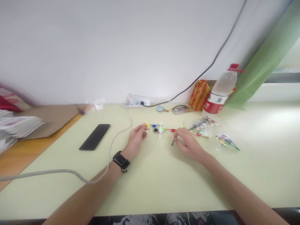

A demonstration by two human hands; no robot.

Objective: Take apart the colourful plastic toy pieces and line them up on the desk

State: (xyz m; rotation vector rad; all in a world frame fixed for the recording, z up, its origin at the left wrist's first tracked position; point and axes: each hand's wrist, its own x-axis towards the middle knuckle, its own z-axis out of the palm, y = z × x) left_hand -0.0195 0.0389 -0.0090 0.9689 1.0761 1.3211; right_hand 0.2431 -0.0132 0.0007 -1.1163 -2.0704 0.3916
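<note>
A small structure of coloured plastic rods and round connectors point(160, 128) lies on the pale green table point(150, 184). My left hand point(137, 140) pinches its yellow end piece point(147, 126). My right hand point(187, 142) is closed in a pinch on a small dark stick piece point(172, 143) beside the structure's red end. A black watch sits on my left wrist.
Clear bags of coloured sticks point(212, 132) lie right of my hands. A black phone point(95, 137) lies at left, a grey cable point(70, 172) crosses the table. A water bottle point(220, 92), power strip point(137, 101), glasses point(181, 108) and a striped bag point(199, 95) line the wall. Papers point(16, 126) are stacked far left.
</note>
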